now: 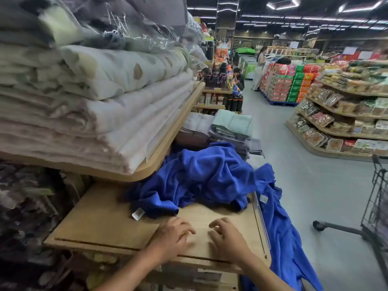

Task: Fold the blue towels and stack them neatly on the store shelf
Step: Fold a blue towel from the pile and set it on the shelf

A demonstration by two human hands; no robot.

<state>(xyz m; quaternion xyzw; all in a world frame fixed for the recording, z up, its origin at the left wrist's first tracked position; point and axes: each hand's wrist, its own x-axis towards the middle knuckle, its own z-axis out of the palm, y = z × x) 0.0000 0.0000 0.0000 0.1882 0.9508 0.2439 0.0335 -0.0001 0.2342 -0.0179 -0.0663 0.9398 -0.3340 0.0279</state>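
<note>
Watch the blue towel (281, 217) hanging over the shelf (100, 219) edge to the right of your hands. Tug at the heap of blue towels (201, 177) just beyond your fingertips and, I'd judge, its weight could drag more down to the floor. The tangle may also lift as one lump. Your left hand (172, 234) and right hand (226, 236) rest side by side on the bare board, slightly apart — fingers loosely curled, gripping nothing.

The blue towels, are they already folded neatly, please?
No, the blue towels lie crumpled in a heap on the wooden shelf.
</note>
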